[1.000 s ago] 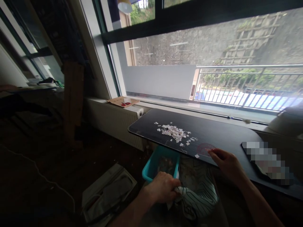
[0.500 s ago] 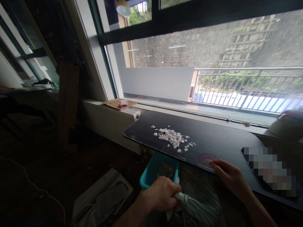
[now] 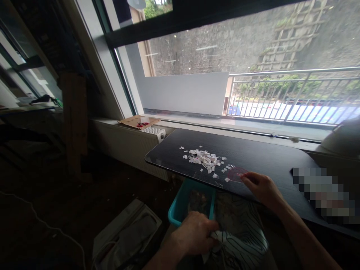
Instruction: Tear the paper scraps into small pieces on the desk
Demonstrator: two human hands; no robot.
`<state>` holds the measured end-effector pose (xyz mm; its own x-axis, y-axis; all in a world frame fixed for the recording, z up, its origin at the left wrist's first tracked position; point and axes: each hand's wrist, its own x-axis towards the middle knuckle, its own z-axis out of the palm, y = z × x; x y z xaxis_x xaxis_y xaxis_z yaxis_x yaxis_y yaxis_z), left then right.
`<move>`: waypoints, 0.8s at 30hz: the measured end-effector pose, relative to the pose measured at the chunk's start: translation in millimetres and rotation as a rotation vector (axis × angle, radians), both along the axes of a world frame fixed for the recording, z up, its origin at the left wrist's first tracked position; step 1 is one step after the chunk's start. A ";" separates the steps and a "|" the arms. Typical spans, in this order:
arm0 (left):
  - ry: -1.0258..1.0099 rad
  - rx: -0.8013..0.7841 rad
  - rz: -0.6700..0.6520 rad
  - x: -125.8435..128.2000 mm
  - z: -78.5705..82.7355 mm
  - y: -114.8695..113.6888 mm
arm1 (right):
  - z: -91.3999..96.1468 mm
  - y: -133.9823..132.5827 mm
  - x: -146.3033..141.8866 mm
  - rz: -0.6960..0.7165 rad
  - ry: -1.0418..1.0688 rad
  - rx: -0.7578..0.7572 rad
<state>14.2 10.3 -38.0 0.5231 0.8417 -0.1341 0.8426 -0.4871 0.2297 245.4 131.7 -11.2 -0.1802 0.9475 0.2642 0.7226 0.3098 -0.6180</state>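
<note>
In the head view my right hand [image 3: 261, 185] pinches a thin, see-through red protractor [image 3: 234, 174] by its right end. The protractor lies low over the black tabletop, beside a heap of small white paper scraps [image 3: 206, 159]. My left hand [image 3: 194, 232] is closed around a bunched pale cloth with dark wavy lines [image 3: 242, 242], below the table's front edge. Just beyond that hand is a teal bin [image 3: 176, 214] with crumpled waste inside, partly under the table. The left fingertips are hidden by the hand and the cloth.
The black table [image 3: 261, 157] stands against the window sill. Red scissors [image 3: 142, 124] lie on brown cardboard [image 3: 131, 120] above a radiator [image 3: 135, 150]. A blurred-out item [image 3: 323, 195] is at the table's right. A pale box [image 3: 135, 204] and white cable [image 3: 42, 221] are on the floor.
My right hand has moved left and farther onto the table with the protractor, up to the edge of the scraps. The left hand still holds the cloth. The view has shifted slightly.
</note>
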 end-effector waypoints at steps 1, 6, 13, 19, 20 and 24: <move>-0.005 0.000 -0.001 0.2 -0.1 0.4 | 1.4 -1.7 0.1 -0.010 -0.004 0.000; -0.014 0.012 -0.004 0.2 -0.5 0.5 | 1.8 1.3 -18.8 0.073 0.056 0.020; 0.001 -0.022 0.007 -0.2 -0.1 0.3 | 1.5 15.3 -31.4 0.023 0.014 0.023; -0.007 -0.012 0.012 1.5 1.9 2.0 | 1.0 13.2 -33.2 0.111 0.033 -0.029; -0.004 -0.011 0.013 1.4 1.8 1.7 | 1.2 13.4 -33.9 0.100 0.022 -0.026; 0.013 -0.006 0.020 1.2 1.4 0.1 | 2.8 14.1 -29.0 -0.001 0.008 0.001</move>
<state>15.4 10.4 -36.6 0.5046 0.8510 -0.1458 0.8549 -0.4689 0.2218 216.4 145.8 -8.4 -0.1773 0.9474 0.2666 0.7179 0.3098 -0.6234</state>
